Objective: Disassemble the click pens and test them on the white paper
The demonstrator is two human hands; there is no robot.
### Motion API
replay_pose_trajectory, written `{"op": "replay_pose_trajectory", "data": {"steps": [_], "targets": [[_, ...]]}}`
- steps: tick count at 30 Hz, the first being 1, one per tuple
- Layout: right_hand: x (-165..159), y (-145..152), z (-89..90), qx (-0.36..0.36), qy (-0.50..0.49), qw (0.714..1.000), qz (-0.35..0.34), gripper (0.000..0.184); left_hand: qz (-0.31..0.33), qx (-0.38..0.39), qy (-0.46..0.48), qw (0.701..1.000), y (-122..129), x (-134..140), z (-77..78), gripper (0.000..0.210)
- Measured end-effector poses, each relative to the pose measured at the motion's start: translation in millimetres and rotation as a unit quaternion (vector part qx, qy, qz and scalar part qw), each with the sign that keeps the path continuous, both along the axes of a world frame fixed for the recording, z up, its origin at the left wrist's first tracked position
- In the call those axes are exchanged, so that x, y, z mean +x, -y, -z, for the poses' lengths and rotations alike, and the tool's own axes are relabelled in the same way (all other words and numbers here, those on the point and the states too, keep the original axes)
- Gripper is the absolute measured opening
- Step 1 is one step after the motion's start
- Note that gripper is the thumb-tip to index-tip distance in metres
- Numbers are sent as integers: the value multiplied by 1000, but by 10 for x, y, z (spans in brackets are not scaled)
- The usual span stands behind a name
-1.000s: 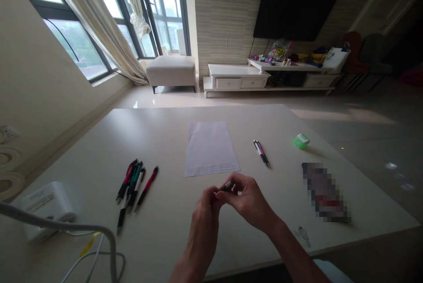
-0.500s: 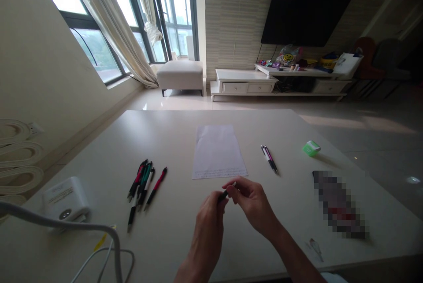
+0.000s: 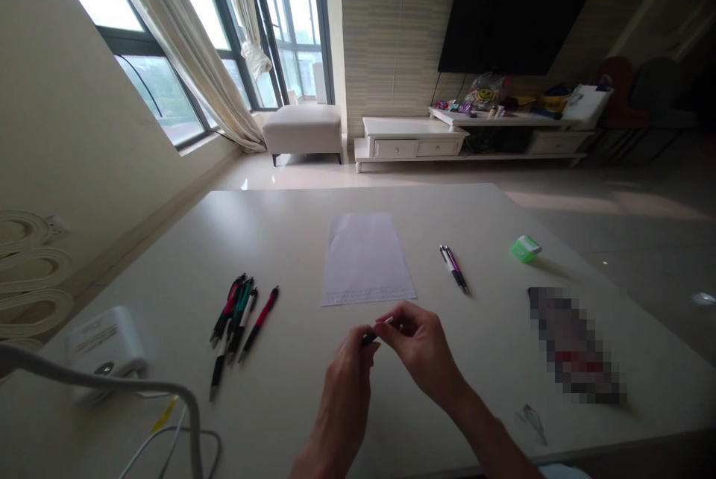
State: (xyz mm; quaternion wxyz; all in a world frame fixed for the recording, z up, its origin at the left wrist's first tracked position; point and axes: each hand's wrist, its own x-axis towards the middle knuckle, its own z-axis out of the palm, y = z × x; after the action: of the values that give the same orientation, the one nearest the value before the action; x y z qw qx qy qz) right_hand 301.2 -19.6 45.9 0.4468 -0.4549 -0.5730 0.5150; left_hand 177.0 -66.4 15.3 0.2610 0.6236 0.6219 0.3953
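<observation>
My left hand (image 3: 345, 382) is closed around a pen (image 3: 370, 336), whose dark grip shows between the fingers. At its upper end my right hand (image 3: 421, 341) pinches with thumb and fingertips, and a small pale bit shows there. Most of the pen is hidden by the fingers. Just beyond the hands lies a white sheet of paper (image 3: 366, 255) with small writing along its near edge. To the left is a group of several pens (image 3: 238, 315) with red, green and white barrels. Two more pens (image 3: 454, 268) lie side by side right of the paper.
A green and white box (image 3: 526, 248) and a blurred-out item (image 3: 576, 345) lie at the right, with a small clear item (image 3: 533, 421) near the front edge. At left are a white device (image 3: 106, 345) and a grey cable (image 3: 193, 419).
The view has shifted slightly. My right fingers have turned a little at the pen's end, where a pale bit now shows. Both hands stay together at the pen.
</observation>
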Motion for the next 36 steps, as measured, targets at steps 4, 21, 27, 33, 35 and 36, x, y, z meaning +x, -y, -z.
{"op": "replay_pose_trajectory", "data": {"steps": [4, 21, 27, 33, 35, 36], "targets": [[1, 12, 12, -10, -13, 1000, -2, 23, -2, -10, -5, 1000, 0, 7, 9, 21], [-2, 6, 9, -18, -83, 995, -45, 19, 16, -46, 29, 998, 33, -30, -11, 16], [5, -11, -5, -18, -78, 995, -59, 25, 11, -52, 45, 998, 39, -12, -4, 19], [16, 4, 29, -28, -66, 997, -42, 21, 6, -53, 58, 997, 30, -9, -16, 19], [10, 12, 29, -41, -74, 995, -53, 23, 3, -57, 61, 996, 30, -4, -11, 20], [6, 14, 27, -42, -71, 996, -40, 23, 2, -59, 63, 996, 30, -1, -7, 20]]}}
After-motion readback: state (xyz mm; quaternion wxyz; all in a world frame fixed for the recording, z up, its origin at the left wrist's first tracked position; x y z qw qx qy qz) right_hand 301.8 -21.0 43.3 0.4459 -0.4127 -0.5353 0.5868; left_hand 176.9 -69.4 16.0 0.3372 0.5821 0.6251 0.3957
